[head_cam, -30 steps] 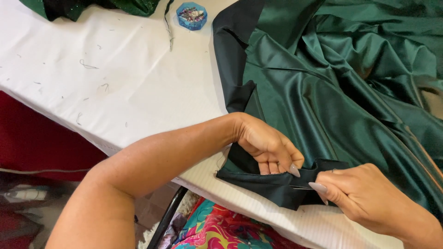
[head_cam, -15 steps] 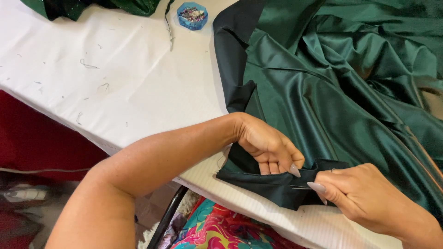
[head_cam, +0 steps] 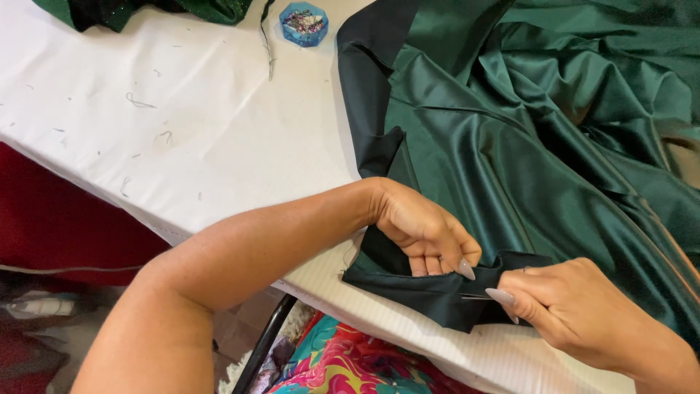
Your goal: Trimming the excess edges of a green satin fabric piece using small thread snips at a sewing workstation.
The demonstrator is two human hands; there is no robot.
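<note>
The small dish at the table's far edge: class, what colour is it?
Blue; the small dish shows in the head view, holding mixed bits.

Single head-worn camera looks steeply down, close over both hands, at the table (head_cam: 219, 146) edge.

A white cloth-covered table (head_cam: 182, 131) fills most of the view under soft, even light, dotted with loose thread scraps. A small blue plastic dish (head_cam: 304, 22) sits near its far edge. Below, dark red fabric (head_cam: 65, 226) hangs at left, beside a black metal leg (head_cam: 264, 343).
</note>
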